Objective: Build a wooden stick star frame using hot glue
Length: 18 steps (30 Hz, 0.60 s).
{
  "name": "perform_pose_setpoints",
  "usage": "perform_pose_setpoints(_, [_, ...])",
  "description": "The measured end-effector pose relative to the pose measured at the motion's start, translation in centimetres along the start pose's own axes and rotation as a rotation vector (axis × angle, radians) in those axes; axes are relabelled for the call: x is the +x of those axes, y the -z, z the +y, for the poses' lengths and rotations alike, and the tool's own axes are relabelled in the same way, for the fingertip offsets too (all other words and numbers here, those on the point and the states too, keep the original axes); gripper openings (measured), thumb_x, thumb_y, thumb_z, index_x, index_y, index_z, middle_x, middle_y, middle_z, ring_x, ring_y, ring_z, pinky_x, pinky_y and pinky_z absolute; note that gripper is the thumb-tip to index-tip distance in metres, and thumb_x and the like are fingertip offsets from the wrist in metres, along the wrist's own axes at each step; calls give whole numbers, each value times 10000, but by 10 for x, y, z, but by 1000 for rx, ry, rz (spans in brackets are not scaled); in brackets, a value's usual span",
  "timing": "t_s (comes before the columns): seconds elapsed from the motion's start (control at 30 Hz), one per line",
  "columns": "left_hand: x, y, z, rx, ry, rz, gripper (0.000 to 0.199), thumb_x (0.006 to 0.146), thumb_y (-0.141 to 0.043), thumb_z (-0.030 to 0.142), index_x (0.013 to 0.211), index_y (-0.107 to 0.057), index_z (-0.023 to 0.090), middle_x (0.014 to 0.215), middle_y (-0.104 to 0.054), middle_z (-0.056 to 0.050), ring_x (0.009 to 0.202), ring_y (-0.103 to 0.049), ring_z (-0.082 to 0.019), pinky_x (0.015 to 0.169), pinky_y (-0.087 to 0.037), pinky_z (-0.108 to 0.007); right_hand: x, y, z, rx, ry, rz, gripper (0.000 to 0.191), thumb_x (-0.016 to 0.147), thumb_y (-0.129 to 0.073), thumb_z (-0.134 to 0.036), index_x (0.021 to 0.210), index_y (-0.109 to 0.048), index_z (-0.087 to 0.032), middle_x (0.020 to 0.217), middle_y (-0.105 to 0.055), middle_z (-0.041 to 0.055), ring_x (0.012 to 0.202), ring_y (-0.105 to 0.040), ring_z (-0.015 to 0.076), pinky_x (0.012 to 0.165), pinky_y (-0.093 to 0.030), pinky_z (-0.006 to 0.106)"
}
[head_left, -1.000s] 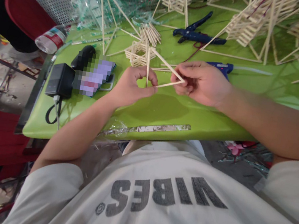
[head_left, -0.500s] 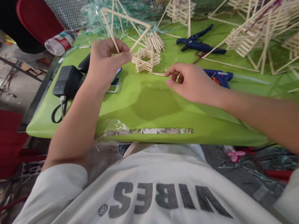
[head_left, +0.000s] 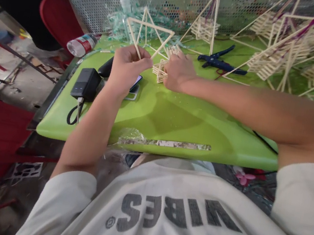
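Observation:
My left hand (head_left: 131, 64) is closed in a pinch on a frame of thin wooden sticks (head_left: 150, 24), which stands up from the fingers in a triangular outline. Just right of it, my right hand (head_left: 180, 72) reaches over a small star-shaped stack of short sticks (head_left: 159, 71). Its fingers curl down at a bundle of loose short sticks (head_left: 173, 50). The fingertips are hidden, so what they hold cannot be made out. Part of the stack is covered by this hand.
Dark blue cutters (head_left: 215, 60) lie behind my right arm. Several stick structures (head_left: 277, 57) stand at the back right. On the left are a black power adapter (head_left: 85, 83), a phone (head_left: 135, 83) and a plastic bottle (head_left: 81, 44). The green table (head_left: 163, 114) ends close to my shirt.
My right hand has moved left and away from me onto the sticks and the star-shaped stack. The arm now covers the blue glue gun. My left hand keeps the frame; the view has shifted slightly.

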State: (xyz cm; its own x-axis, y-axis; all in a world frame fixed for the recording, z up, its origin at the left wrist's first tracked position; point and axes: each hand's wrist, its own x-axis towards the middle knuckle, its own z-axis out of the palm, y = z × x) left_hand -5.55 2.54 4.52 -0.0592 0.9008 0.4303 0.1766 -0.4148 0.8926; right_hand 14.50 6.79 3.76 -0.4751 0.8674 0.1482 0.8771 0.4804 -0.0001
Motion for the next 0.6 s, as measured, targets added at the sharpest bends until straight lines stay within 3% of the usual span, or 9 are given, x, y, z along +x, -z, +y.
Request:
perform_pose_setpoints(0.23, [2, 0, -1, -70, -17, 0, 222, 855, -959, 195, 763, -758, 209, 661, -532, 28, 631, -395, -103, 654, -274, -359, -8, 7, 11, 8, 51, -4, 159, 965, -719, -249, 1064, -840, -223, 1332, -791, 201, 1352, -661, 433, 1253, -448, 646])
perform_pose_setpoints(0.43, [4, 3, -3, -197, 77, -106, 413, 892, -1046, 472, 865, -710, 235, 713, -560, 26, 707, -398, -111, 703, -391, -354, -68, 20, 23, 159, 240, 51, 294, 967, -732, -323, 1218, -860, -240, 1284, -767, 188, 1328, -652, 474, 1131, -428, 645])
perform_pose_setpoints(0.6, [-5, -3, 1, -281, 189, -179, 327, 783, -1036, 398, 831, -755, 238, 803, -646, -13, 721, -532, -119, 657, -430, -320, -114, 12, 29, 187, 305, -33, 393, 1000, -634, -233, 1303, -883, -219, 1242, -779, 199, 1263, -683, 441, 1056, -398, 609])
